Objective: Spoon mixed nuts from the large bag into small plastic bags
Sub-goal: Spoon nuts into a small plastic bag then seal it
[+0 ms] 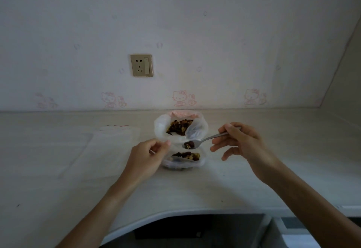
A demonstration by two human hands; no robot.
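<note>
Right hand [237, 142] pinches the handle of a spoon [203, 140]; the outer fingers hang loose and hold nothing. Spoon bowl carries a few nuts and hovers between the large bag [180, 127] and the small bag [183, 159], just above the small bag's mouth. Left hand [151, 154] has fingers curled, pinching the near left rim of the small bag to keep it open.

Large bag sits at the back of the table [58, 169], mouth open, dark mixed nuts showing inside, plenty left. Small bag is just in front of it, touching or almost so, hard to tell. It already has a layer of nuts at the bottom, partly filled, not full.

Progress guess: mid-task, one small bag being loaded, this spoonful not yet tipped in. Flat clear bags [117, 130] lie to the left on the table, look empty, so probably more to fill; count unclear. No finished, sealed bag in view.

Wall socket [141, 65] behind, irrelevant.
</note>
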